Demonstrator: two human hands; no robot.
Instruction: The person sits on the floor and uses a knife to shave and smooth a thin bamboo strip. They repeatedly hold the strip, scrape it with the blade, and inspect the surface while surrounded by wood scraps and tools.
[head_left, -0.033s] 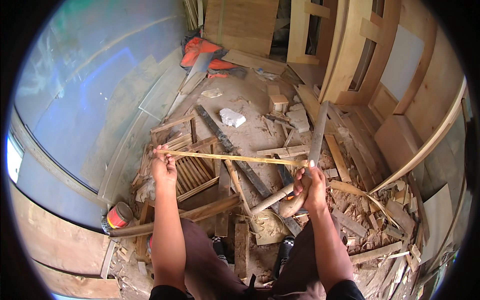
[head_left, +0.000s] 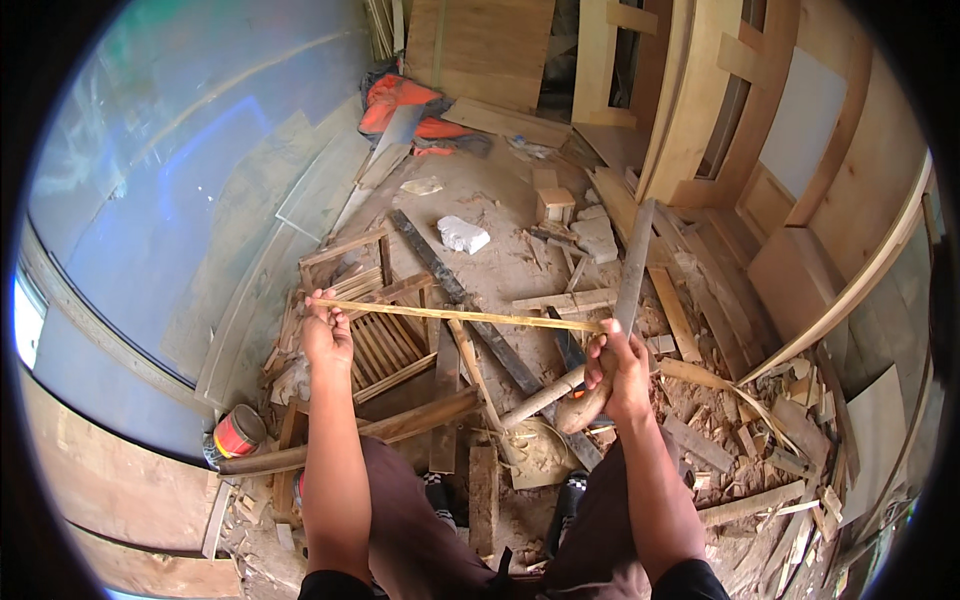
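A thin yellowish strip (head_left: 460, 314), apparently wood, stretches nearly straight across in front of me. Its left end is pinched between the fingers of my left hand (head_left: 328, 333). The thumb and fingers of my right hand (head_left: 624, 375) grip the other end. Beside that hand a long grey-bladed tool (head_left: 636, 265) stands tilted, its tip pointing away from me. The tool's rounded wooden handle (head_left: 580, 410) shows below the fingers; whether the right hand also grips it I cannot tell. Under the strip lies a slatted wooden frame (head_left: 390, 345).
Wood scraps and shavings (head_left: 715, 430) litter the floor around my feet. A dark beam (head_left: 430, 255) lies diagonally ahead, near a white lump (head_left: 463, 235). At left stands a red can (head_left: 240, 432) by the grey-blue panel (head_left: 200, 160). Wooden door frames (head_left: 690, 110) lean at right.
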